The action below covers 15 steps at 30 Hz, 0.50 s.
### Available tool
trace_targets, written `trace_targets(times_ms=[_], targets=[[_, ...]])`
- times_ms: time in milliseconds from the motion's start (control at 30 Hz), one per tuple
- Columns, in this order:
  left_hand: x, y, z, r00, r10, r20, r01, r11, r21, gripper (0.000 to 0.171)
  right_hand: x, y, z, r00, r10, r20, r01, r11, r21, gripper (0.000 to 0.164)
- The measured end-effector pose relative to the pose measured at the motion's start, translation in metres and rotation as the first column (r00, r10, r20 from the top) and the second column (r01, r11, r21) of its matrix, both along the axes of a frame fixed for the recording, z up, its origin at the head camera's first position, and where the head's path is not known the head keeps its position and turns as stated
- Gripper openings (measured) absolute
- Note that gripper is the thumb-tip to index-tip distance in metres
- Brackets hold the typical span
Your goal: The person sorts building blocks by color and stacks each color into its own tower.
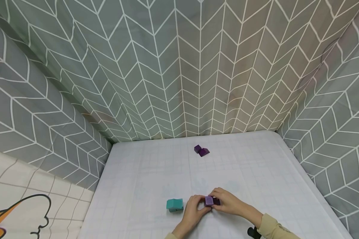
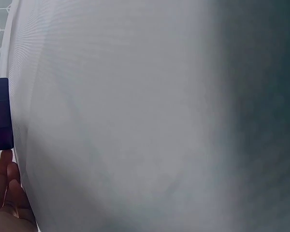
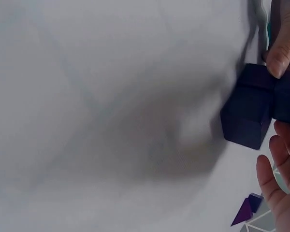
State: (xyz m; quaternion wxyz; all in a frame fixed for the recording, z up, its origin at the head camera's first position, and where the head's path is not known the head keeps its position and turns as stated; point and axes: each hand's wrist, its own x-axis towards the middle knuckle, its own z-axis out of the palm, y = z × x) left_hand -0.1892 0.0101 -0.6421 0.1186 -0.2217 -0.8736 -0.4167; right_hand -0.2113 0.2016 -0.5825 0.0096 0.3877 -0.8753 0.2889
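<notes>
In the head view my left hand and right hand meet over the near part of the table. Between them are joined purple blocks: a lighter-topped purple block on the left and a dark purple block beside it. My left index finger and thumb pinch the lighter-topped one; my right fingers and thumb grip the dark one. The right wrist view shows the purple blocks side by side, with fingers above and below. Only part of a purple block enters the left wrist view, over some fingertips.
A teal block shape stands on the white-covered table, left of my left hand. Farther back lie a small purple cube and a purple wedge-like piece. Patterned curtains enclose the table's back and sides.
</notes>
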Motion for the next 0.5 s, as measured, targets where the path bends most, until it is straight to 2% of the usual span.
trace_targets(times_ms=[100, 233, 367, 500], targets=[[0.0, 0.0, -0.001, 1.0, -0.003, -0.018, 0.003, 1.0, 0.002, 0.034, -0.006, 0.001, 0.006, 1.0, -0.009, -0.025, 0.009, 1.0, -0.014, 0.04], [-0.001, 0.0, -0.003, 1.0, 0.0, -0.017, 0.001, 1.0, 0.015, 0.034, -0.029, 0.002, 0.021, 0.992, -0.08, -0.1, 0.075, 0.996, -0.048, 0.046], [-0.001, 0.0, -0.004, 0.999, -0.001, 0.033, 0.0, 1.0, 0.012, 0.034, -0.058, 0.002, 0.037, 0.975, -0.149, -0.164, 0.132, 0.985, -0.11, 0.043], [0.0, 0.0, -0.003, 0.994, 0.002, 0.107, -0.002, 1.0, -0.001, 0.035, -0.085, 0.0, 0.049, 0.965, -0.204, -0.164, 0.176, 0.97, -0.167, 0.04]])
